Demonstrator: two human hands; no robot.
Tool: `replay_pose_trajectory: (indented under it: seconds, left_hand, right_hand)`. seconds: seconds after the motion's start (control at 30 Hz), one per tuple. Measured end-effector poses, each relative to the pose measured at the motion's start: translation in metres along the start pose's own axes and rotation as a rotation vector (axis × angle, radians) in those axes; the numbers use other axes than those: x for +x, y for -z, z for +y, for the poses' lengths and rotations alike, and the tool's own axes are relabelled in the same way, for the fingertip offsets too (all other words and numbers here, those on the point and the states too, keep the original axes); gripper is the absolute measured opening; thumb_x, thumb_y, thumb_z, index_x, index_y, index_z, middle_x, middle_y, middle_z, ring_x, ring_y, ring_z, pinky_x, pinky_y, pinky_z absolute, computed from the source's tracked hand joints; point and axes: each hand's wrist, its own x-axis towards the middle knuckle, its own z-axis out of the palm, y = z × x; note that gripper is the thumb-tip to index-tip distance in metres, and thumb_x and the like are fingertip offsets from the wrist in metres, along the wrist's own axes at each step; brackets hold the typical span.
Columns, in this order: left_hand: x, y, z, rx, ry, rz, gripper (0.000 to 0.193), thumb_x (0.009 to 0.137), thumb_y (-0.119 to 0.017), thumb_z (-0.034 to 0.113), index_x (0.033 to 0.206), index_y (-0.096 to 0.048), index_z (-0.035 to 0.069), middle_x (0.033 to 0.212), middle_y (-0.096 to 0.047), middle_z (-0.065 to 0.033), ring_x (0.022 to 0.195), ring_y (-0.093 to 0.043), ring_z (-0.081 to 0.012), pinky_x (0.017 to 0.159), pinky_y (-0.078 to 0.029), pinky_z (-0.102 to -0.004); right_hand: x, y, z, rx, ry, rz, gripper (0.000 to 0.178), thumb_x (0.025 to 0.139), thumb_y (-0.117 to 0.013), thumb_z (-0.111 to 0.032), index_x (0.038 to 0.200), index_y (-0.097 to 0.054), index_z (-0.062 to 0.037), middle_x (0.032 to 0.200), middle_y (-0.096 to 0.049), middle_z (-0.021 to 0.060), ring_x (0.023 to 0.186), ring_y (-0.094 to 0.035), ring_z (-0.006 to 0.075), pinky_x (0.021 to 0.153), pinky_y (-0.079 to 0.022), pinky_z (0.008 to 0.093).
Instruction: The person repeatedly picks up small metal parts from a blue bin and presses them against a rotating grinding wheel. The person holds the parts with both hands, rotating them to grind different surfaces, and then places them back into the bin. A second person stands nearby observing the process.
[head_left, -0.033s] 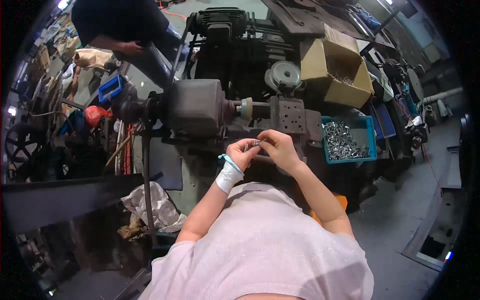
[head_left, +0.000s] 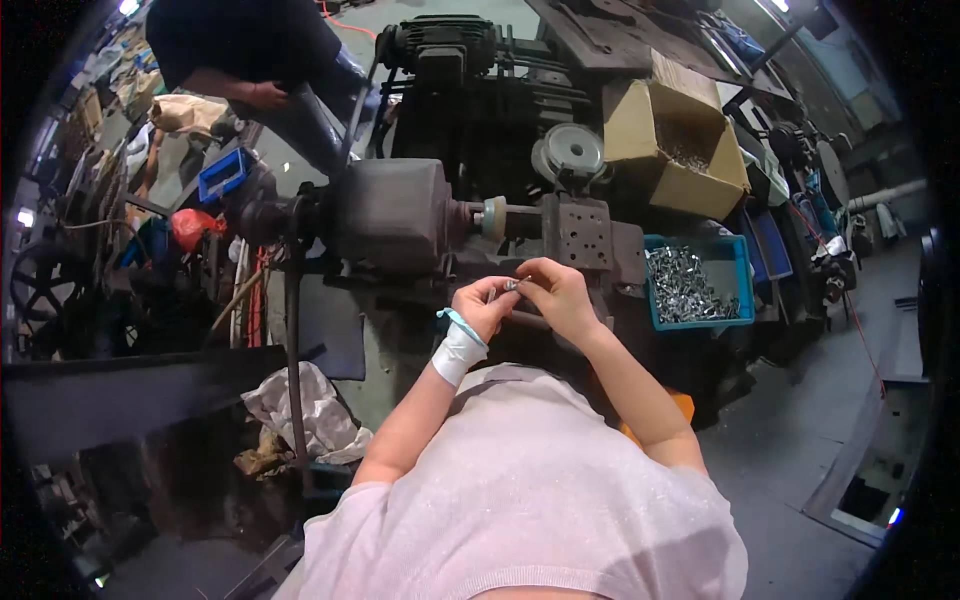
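Observation:
My left hand (head_left: 480, 308) and my right hand (head_left: 562, 300) meet in front of me, both closed in a pinch. Between their fingertips is a small shiny metal part (head_left: 511, 285), mostly covered by the fingers, so its exact kind does not show. A white wrap and a light-blue band go round my left wrist. Just beyond the hands stands a dark machine with a boxy housing (head_left: 392, 212), a pale ring on its spindle (head_left: 494, 217) and a block with several holes (head_left: 584, 236). To the right, a teal bin (head_left: 703, 322) holds many small shiny metal parts (head_left: 685, 284).
A cardboard box (head_left: 690, 190) with small pieces inside stands behind the bin. A round metal disc (head_left: 574, 148) sits beyond the machine. At the far left another person (head_left: 245, 60) stands near a blue tray (head_left: 222, 175). A white sack (head_left: 310, 410) lies beside an upright bar (head_left: 296, 370).

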Motion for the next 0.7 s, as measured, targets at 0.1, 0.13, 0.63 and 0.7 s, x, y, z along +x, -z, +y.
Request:
replay_pose_trajectory:
  seconds: [0.1, 0.13, 0.63, 0.7]
  left_hand:
    - [0.011, -0.001, -0.009, 0.076, -0.026, 0.067, 0.016, 0.076, -0.063, 0.017, 0.087, -0.062, 0.004, 0.060, -0.056, 0.0011, 0.047, -0.047, -0.0032, 0.037, -0.034, -0.0172]
    - [0.014, -0.002, -0.011, 0.090, -0.022, 0.093, 0.015, 0.076, -0.063, 0.016, 0.086, -0.062, 0.004, 0.059, -0.055, 0.0013, 0.046, -0.047, -0.0030, 0.037, -0.034, -0.0171]
    - [0.069, -0.008, -0.042, -0.081, 0.240, 0.183, 0.016, 0.078, -0.060, 0.019, 0.081, -0.059, 0.003, 0.063, -0.057, -0.0006, 0.049, -0.050, -0.0073, 0.041, -0.037, -0.0202]
    - [0.074, -0.010, -0.042, -0.125, 0.294, 0.243, 0.012, 0.077, -0.058, 0.016, 0.082, -0.057, 0.005, 0.065, -0.056, -0.0010, 0.050, -0.050, -0.0097, 0.040, -0.037, -0.0226]
  right_hand:
    - [0.011, -0.001, 0.018, 0.192, -0.208, 0.031, 0.012, 0.075, -0.060, -0.005, 0.082, -0.059, 0.0042, 0.067, -0.060, 0.0059, 0.056, -0.054, 0.0084, 0.051, -0.044, 0.0206]
    - [0.015, -0.001, 0.024, 0.246, -0.277, 0.034, 0.012, 0.075, -0.060, -0.005, 0.082, -0.060, 0.0044, 0.066, -0.060, 0.0059, 0.055, -0.054, 0.0084, 0.051, -0.044, 0.0202]
    - [0.069, -0.006, 0.076, -0.026, -0.278, 0.132, 0.016, 0.071, -0.061, -0.010, 0.079, -0.062, 0.0039, 0.066, -0.062, 0.0148, 0.058, -0.060, 0.0175, 0.053, -0.045, 0.0283]
    - [0.078, -0.010, 0.091, -0.113, -0.208, 0.145, 0.016, 0.070, -0.061, -0.010, 0.080, -0.062, 0.0028, 0.069, -0.061, 0.0172, 0.062, -0.061, 0.0231, 0.057, -0.046, 0.0309]
